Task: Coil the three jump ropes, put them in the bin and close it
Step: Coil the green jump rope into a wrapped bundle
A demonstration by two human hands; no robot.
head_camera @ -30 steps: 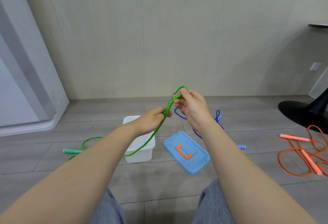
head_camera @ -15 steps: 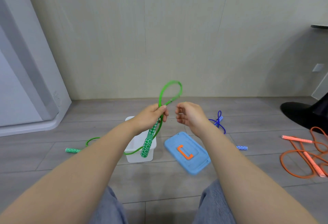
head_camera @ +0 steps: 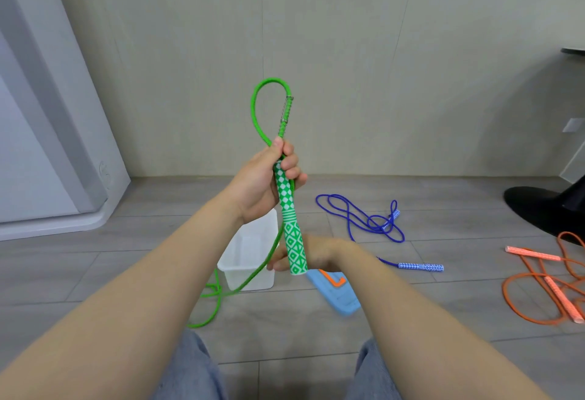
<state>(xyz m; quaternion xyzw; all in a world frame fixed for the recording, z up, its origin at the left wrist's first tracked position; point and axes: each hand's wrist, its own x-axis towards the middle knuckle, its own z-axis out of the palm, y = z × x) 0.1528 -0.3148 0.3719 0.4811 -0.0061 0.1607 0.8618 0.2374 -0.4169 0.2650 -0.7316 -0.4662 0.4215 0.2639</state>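
Observation:
My left hand (head_camera: 262, 181) is raised and grips the green jump rope (head_camera: 257, 108) at the top of its patterned handle (head_camera: 292, 241), pinching a loop of cord that arches above the fist. The handle hangs down. My right hand (head_camera: 319, 252) is low, behind the handle's bottom end, its fingertips at the cord that trails to the floor; its grip is hidden. The open white bin (head_camera: 250, 276) stands on the floor below, with the light blue lid (head_camera: 340, 300) beside it on the right. The blue rope (head_camera: 357, 219) and the orange rope (head_camera: 538, 289) lie loose further right.
A black round furniture base (head_camera: 544, 209) sits at the far right by the wall. A grey-white cabinet corner (head_camera: 63, 222) juts out on the left. My knees in jeans are at the bottom of the view.
My left hand rose with the green handle and loop. My right hand left the loop and dropped down to the trailing cord, uncovering the blue rope behind it.

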